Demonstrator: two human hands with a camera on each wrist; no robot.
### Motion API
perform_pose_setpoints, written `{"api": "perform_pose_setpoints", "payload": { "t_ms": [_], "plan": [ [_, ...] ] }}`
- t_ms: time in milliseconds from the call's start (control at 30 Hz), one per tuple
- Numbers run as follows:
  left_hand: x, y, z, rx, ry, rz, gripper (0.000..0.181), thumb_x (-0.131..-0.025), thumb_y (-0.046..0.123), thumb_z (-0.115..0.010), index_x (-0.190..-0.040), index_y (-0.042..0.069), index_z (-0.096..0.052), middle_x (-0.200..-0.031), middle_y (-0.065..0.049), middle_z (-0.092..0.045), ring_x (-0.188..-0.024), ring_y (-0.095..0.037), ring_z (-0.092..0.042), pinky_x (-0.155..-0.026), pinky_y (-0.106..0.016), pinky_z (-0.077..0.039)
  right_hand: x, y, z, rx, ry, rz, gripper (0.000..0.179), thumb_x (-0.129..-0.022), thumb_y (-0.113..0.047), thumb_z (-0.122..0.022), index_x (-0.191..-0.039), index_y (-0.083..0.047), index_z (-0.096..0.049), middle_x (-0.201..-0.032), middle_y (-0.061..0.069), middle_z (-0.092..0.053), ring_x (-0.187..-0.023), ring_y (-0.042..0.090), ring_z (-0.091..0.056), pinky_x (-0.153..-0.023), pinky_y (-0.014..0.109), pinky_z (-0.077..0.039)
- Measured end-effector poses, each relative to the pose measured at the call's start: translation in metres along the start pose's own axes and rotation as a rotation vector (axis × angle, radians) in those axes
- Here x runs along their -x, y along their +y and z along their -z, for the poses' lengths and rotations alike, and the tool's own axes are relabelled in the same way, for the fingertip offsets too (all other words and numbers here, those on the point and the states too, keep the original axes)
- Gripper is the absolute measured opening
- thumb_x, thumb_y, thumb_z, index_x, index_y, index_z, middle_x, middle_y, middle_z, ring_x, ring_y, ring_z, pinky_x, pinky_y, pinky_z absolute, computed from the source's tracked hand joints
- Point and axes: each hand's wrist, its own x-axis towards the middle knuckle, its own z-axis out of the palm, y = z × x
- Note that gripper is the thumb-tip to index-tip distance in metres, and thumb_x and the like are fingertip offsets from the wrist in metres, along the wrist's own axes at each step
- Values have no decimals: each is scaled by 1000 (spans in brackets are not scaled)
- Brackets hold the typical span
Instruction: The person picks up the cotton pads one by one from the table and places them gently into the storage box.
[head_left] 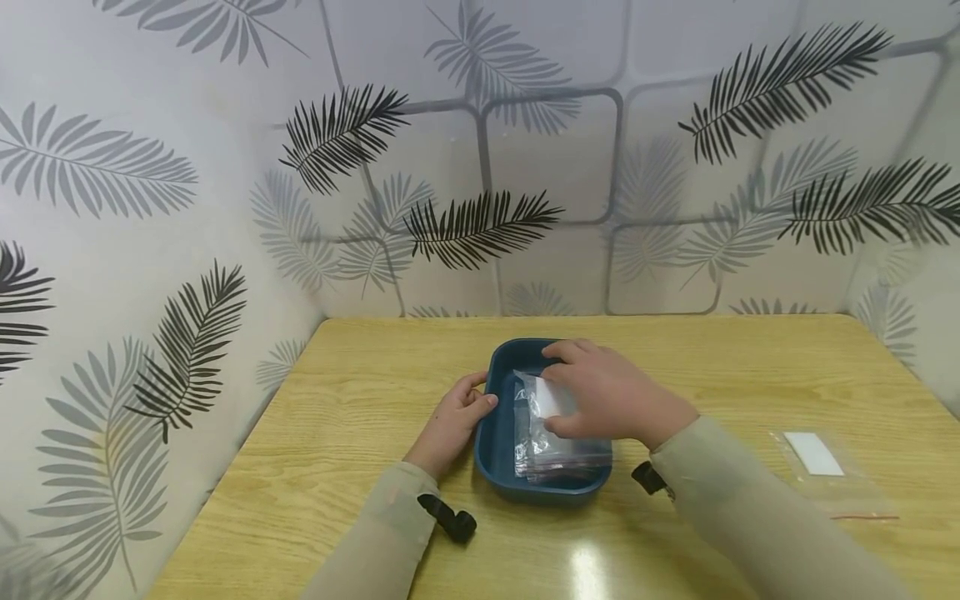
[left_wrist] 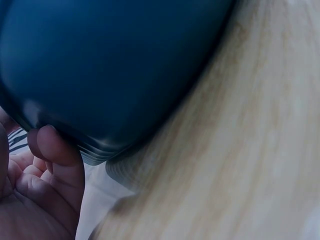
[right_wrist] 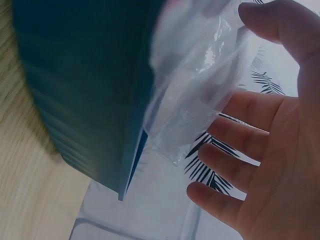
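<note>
A dark blue rectangular plastic bin (head_left: pixel 491 462) stands on the table in the middle of the head view. My left hand (head_left: pixel 453 421) grips its left wall, the thumb by the rim and the fingers around the outside. Inside lie clear zip bags (head_left: pixel 536 433), stacked, with a white piece visible in the top one. My right hand (head_left: pixel 611 396) is over the bags, thumb and fingers spread apart. From the right wrist view, a crinkled clear bag (right_wrist: pixel 200 75) rises above the bin wall between thumb and fingers; whether they touch it I cannot tell.
Right of the bin, a clear zip bag (head_left: pixel 855 496) with a white rectangular piece (head_left: pixel 813 454) and a red seal line lies flat on the wood-grain table (head_left: pixel 360 375). A leaf-patterned wall (head_left: pixel 540 275) stands behind the table's back edge.
</note>
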Motion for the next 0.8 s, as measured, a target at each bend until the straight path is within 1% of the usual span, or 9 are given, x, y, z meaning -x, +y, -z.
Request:
{"api": "perform_pose_setpoints", "payload": {
  "t_ms": [167,333,433,667,800],
  "plan": [
    [1,0,1,-3,-2,-2,54,-103,32,-60,-151,15,-44,-105,-14,-66,-92,-25,-64,-86,-33,-50,-6,-2,-2,15,-5,-10,55,-82,-50,-75,-120,-10,-72,-144,13,-53,-132,36,-47,-101,54,-44],
    [0,-1,2,-14,-5,-2,53,-103,34,-59,-151,16,-44,-104,-12,-66,-91,-23,-64,-87,-34,-50,-10,-5,-4,30,-51,-47,56,-83,-53,-74,-120,-11,-72,-145,13,-52,-133,37,-46,-100,54,-45],
    [0,0,2,-15,-5,-2,54,-103,34,-59,-151,15,-44,-104,-12,-66,-92,-23,-64,-88,-35,-50,-13,-5,-6,33,-65,-71,57,-83,-54,-73,-120,-11,-72,-146,13,-51,-134,37,-45,-102,54,-44],
    [1,2,2,-18,-6,4,54,-103,35,-59,-151,16,-44,-103,-11,-66,-93,-23,-64,-89,-35,-50,-19,-5,-11,47,-51,-114,59,-83,-56,-72,-121,-11,-72,-145,13,-51,-133,36,-46,-101,54,-45],
    [0,1,2,-10,-13,3,54,-104,31,-58,-153,14,-42,-102,-10,-66,-90,-21,-64,-86,-33,-50,-21,-5,-14,69,-89,-153,61,-82,-58,-72,-120,-11,-72,-145,13,-52,-133,36,-46,-102,55,-44]
  ]
}}
